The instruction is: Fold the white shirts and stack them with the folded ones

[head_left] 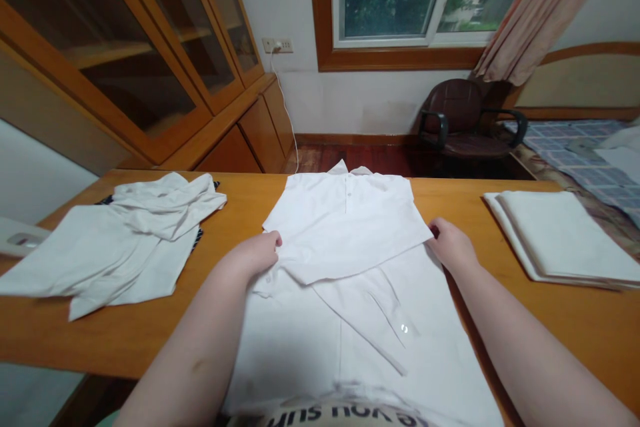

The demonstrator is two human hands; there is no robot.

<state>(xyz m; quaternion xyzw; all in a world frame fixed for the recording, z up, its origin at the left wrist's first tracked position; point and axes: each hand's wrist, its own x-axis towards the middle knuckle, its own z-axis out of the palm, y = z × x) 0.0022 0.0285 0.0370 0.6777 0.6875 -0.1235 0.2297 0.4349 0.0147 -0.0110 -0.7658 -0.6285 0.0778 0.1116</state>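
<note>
The white cotton polo shirt (350,227) lies partly folded in the middle of the orange wooden table (245,200). The left hand (257,255) pinches the fold's left edge. The right hand (450,245) meets its right corner, but I can't tell its grip. The shirt looks light and limp, so it is best held at both edges.

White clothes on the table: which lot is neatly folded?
The stack on the far right, flat and square-edged. The middle shirt, held by the left hand and right hand, is half folded; the left pile lies rumpled.
</note>
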